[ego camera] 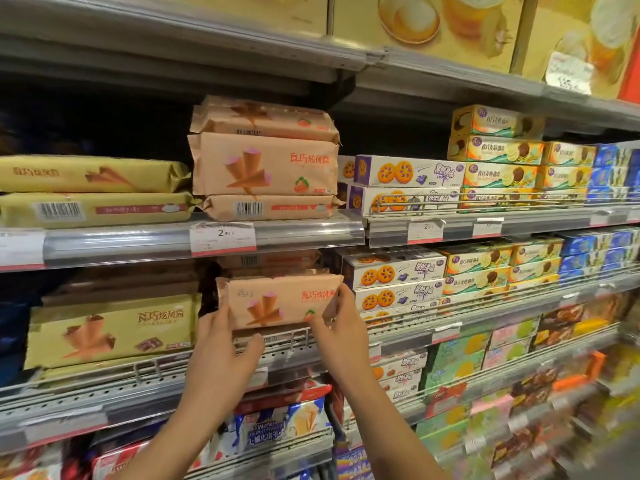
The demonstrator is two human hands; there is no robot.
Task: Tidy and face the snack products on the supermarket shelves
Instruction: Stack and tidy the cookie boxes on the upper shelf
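Middle shelf, L to R: yellow cone-snack pack (110, 327) standing face-out behind wire rail (221, 355); left hand (221, 348) gripping lower-left corner of pink cone-snack pack (280, 301), thumb under its bottom edge; pack upright, face-out, at shelf front over rail; right hand (341, 323) pinching its right end; purple-white biscuit boxes (394, 275) just beside. Shelf above: pink pack stack (265, 161), price tag (223, 237) "2.80"
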